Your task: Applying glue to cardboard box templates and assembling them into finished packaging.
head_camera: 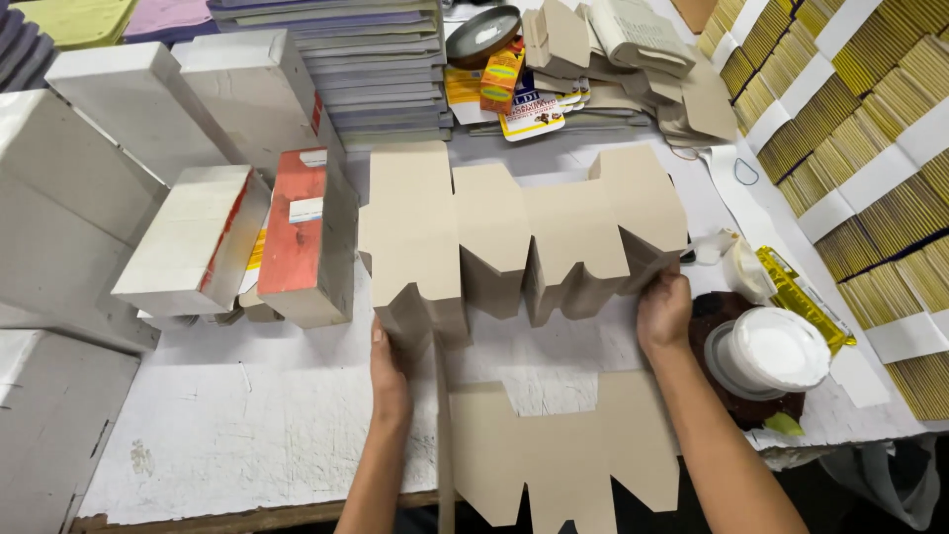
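Flat tan cardboard box blank, partly folded.

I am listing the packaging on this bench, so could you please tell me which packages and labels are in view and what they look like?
Flat cardboard blank: centre, grey-brown, held by left hand and right hand.
Red-faced box: left of it, upright, white label.
Orange packet: top centre, small.
Gold-striped stacks: right, white bands.
White tub: right, round.
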